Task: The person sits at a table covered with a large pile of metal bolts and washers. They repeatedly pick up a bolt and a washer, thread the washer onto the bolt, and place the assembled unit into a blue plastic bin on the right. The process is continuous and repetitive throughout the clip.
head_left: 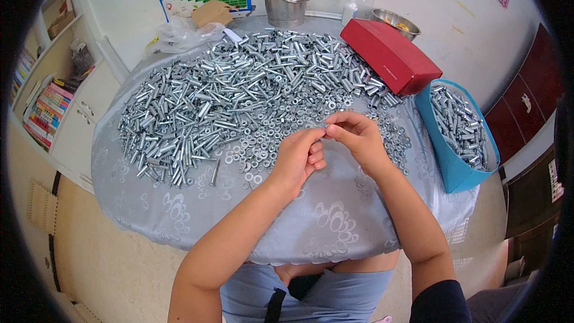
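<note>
My left hand (297, 158) and my right hand (363, 143) meet fingertip to fingertip over the near edge of the metal heap. Each thumb and forefinger is pinched closed. Something small may sit between them, but the fingers hide it. Just beyond lies a spread of nuts and washers (263, 137), running from left of my left hand to past my right. Farther back and to the left is a big pile of silvery bolts and sleeves (209, 93). One bolt (214, 171) lies apart at the pile's near edge.
A grey patterned cloth (173, 215) covers the table. At the right stand a teal fabric bin (466, 178) filled with metal bolts or sleeves and a red box (391, 54). Along the back are a steel pail (287, 6), a spray bottle (350, 9), a metal bowl (412, 30) and a plastic bag (185, 36).
</note>
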A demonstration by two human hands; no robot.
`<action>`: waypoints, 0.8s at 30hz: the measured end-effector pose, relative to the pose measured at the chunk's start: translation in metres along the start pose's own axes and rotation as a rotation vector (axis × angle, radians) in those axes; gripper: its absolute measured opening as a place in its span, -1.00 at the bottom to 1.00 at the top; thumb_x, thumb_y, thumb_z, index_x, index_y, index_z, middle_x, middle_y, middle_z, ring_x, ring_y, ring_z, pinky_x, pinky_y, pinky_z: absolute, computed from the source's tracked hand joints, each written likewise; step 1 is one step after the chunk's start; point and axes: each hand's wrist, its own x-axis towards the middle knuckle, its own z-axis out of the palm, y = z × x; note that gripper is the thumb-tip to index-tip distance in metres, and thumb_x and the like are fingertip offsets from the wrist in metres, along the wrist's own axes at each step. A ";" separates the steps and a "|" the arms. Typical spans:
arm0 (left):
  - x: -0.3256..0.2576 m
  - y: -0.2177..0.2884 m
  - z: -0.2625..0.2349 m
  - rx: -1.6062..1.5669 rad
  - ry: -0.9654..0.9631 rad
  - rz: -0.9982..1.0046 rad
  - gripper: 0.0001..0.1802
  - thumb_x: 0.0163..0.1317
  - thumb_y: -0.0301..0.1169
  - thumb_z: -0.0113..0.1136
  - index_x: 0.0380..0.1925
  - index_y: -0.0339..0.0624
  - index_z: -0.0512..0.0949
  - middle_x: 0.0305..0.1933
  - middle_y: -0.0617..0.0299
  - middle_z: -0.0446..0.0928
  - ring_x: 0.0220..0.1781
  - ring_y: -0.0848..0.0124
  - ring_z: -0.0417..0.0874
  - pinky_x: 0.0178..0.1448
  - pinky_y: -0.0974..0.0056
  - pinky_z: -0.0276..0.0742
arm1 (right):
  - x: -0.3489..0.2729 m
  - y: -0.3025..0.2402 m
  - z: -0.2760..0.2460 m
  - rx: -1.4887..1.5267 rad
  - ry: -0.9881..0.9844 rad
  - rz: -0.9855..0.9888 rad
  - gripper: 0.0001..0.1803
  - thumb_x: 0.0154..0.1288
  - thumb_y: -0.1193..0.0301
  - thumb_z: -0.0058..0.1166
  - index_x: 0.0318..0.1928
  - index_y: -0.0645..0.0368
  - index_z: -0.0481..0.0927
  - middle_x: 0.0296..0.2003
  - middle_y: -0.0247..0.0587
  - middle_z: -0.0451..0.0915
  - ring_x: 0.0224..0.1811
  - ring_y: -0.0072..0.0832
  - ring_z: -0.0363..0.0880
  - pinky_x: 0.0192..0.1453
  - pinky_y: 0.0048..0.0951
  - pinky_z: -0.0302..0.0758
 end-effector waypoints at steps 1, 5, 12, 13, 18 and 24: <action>0.000 0.001 0.001 -0.005 -0.003 0.004 -0.86 0.17 -0.38 -0.03 -0.50 -0.19 0.36 -0.66 0.44 0.14 -0.64 0.62 0.14 -0.52 0.44 0.13 | 0.000 0.000 0.000 0.019 -0.008 0.013 -0.80 0.10 0.52 0.14 -0.23 0.30 0.53 -0.32 -0.27 0.55 -0.25 -0.58 0.50 -0.12 -0.57 0.43; 0.000 0.001 0.001 -0.014 -0.002 0.013 -0.85 0.18 -0.37 -0.04 -0.52 -0.15 0.34 -0.66 0.43 0.14 -0.64 0.62 0.14 -0.52 0.44 0.13 | -0.001 -0.001 -0.003 -0.032 -0.052 -0.011 -0.79 0.10 0.50 0.15 -0.22 0.29 0.53 -0.31 -0.28 0.55 -0.24 -0.60 0.49 -0.09 -0.57 0.42; 0.006 -0.005 -0.006 0.102 0.141 0.029 -0.81 0.16 -0.32 0.03 -0.55 -0.16 0.40 -0.70 0.46 0.13 -0.69 0.63 0.11 -0.58 0.45 0.10 | 0.000 -0.001 -0.009 -0.441 -0.116 -0.113 -0.77 0.07 0.42 0.20 -0.25 0.23 0.56 -0.37 -0.37 0.56 -0.34 -0.67 0.45 -0.23 -0.62 0.39; 0.005 -0.005 -0.005 0.138 0.132 0.053 -0.81 0.16 -0.30 0.04 -0.54 -0.15 0.40 -0.70 0.46 0.13 -0.69 0.64 0.11 -0.58 0.45 0.10 | -0.001 -0.001 -0.009 -0.506 -0.112 -0.137 -0.78 0.06 0.40 0.20 -0.26 0.22 0.56 -0.38 -0.39 0.56 -0.36 -0.68 0.44 -0.26 -0.62 0.38; 0.001 -0.003 0.001 0.298 0.126 0.128 -0.75 0.17 -0.21 0.09 -0.53 -0.14 0.43 -0.72 0.50 0.11 -0.71 0.67 0.10 -0.60 0.47 0.09 | -0.002 -0.001 -0.007 -0.455 -0.128 -0.158 -0.80 0.10 0.38 0.17 -0.33 0.24 0.52 -0.46 -0.39 0.52 -0.42 -0.69 0.38 -0.33 -0.62 0.35; 0.002 -0.003 -0.001 0.340 0.133 0.147 -0.73 0.18 -0.18 0.09 -0.52 -0.14 0.40 -0.73 0.50 0.11 -0.72 0.68 0.10 -0.62 0.48 0.08 | -0.002 0.002 -0.004 -0.538 -0.148 -0.225 -0.82 0.18 0.38 0.07 -0.32 0.26 0.47 -0.50 -0.33 0.47 -0.47 -0.64 0.34 -0.35 -0.58 0.34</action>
